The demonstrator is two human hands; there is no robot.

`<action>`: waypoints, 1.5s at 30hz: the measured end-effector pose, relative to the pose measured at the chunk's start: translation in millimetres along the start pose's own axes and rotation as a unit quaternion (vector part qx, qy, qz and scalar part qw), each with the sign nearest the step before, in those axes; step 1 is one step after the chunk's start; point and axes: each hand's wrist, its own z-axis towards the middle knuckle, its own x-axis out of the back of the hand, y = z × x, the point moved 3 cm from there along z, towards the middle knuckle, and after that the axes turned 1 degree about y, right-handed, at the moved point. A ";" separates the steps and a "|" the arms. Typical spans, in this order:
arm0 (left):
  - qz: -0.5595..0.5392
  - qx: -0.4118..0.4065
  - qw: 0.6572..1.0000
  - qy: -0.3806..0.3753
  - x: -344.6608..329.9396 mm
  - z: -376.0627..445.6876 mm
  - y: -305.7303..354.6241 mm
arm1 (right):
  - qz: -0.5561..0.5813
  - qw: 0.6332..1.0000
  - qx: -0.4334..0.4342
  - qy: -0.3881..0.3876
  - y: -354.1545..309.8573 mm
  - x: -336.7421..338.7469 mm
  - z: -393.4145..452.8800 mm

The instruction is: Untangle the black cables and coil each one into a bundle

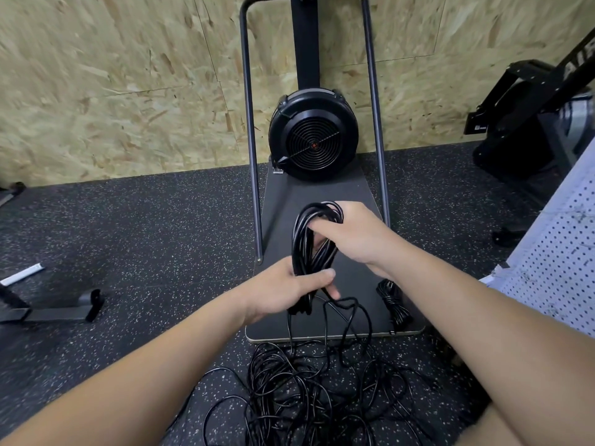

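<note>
- The left hand (pixel 291 288) grips the lower end of a coiled black cable (pixel 309 249), thumb laid across the front of the strands and fingers curled round behind them.
- The right hand (pixel 349 235) holds the top of the same coil — its fingers are hooked through the upper loop, so the bundle is stretched upright between the two hands.
- From the bottom of the coil loose strands hang down to a tangled heap of black cable (pixel 315 391) lying on the speckled rubber floor (pixel 145 239), just in front of the person.
- A second, already wound bundle (pixel 394 304) lies on the dark platform (pixel 354 281) of a fan machine (pixel 314 136), near the platform's right front corner and apart from the hands.
- Behind the machine stands a chipboard wall (pixel 128 91); a white perforated panel (pixel 560 268) leans in at the right edge.
</note>
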 end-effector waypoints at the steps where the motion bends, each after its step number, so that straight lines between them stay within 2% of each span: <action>1: 0.005 -0.006 1.000 0.004 1.6 -0.1 0.7 | 0.019 1.000 0.000 -0.006 1.2 0.8 -0.1; 4: -0.028 -0.031 0.998 0.039 6.3 0.9 3.5 | 0.105 0.994 -0.020 -0.035 4.0 0.2 0.7; 6: -0.104 -0.047 0.992 0.062 6.9 3.3 5.0 | 0.120 0.987 -0.038 -0.103 9.2 -3.9 -0.7; 9: -0.144 -0.068 0.979 0.126 21.0 9.7 5.5 | 0.061 0.969 -0.087 -0.225 25.8 -10.8 -7.8; 12: -0.194 -0.081 0.963 0.168 39.5 13.9 5.3 | -0.031 0.933 -0.120 -0.338 41.3 -16.7 -17.2; 14: -0.249 -0.093 0.947 0.182 48.4 14.2 5.7 | -0.081 0.921 -0.118 -0.362 41.5 -16.1 -20.7; 17: -0.282 -0.088 0.925 0.237 62.2 15.4 -1.7 | -0.203 0.920 -0.067 -0.330 31.3 -9.1 -15.6; 19: -0.292 -0.074 0.916 0.265 69.2 15.6 -8.0 | -0.246 0.928 -0.050 -0.276 23.5 -4.6 -9.5; 23: -0.168 -0.012 0.942 0.289 72.9 15.6 -15.4 | -0.299 0.942 -0.006 -0.151 5.0 -0.1 -4.3; 26: -0.074 -0.009 0.971 0.229 62.9 13.1 -14.2 | -0.313 0.941 0.054 -0.115 -5.2 -4.2 -8.4; 28: -0.079 -0.019 0.985 0.155 47.4 7.9 -7.3 | -0.276 0.954 0.075 -0.091 -10.8 -3.4 -10.4; 31: -0.116 -0.023 0.992 0.054 29.7 6.3 -4.3 | -0.195 0.976 0.059 -0.081 -15.5 -1.3 -10.6; 35: -0.126 -0.008 0.992 -0.003 22.3 9.4 -4.9 | -0.059 0.995 0.010 -0.079 -17.0 -9.9 -18.0; 38: -0.115 -0.008 0.993 0.019 25.0 10.4 -5.8 | -0.022 0.997 0.003 -0.069 -18.0 -9.1 -19.9; 41: -0.118 -0.016 0.990 0.072 32.5 10.1 -1.7 | 0.043 0.998 -0.015 -0.044 -15.9 -1.8 -14.2; 43: -0.137 -0.023 0.985 0.104 38.5 9.8 -1.4 | 0.001 0.999 -0.041 -0.022 -8.0 2.0 -8.5; 45: -0.148 -0.023 0.979 0.137 45.2 9.4 -2.8 | -0.114 0.990 -0.063 -0.045 4.1 2.8 -5.5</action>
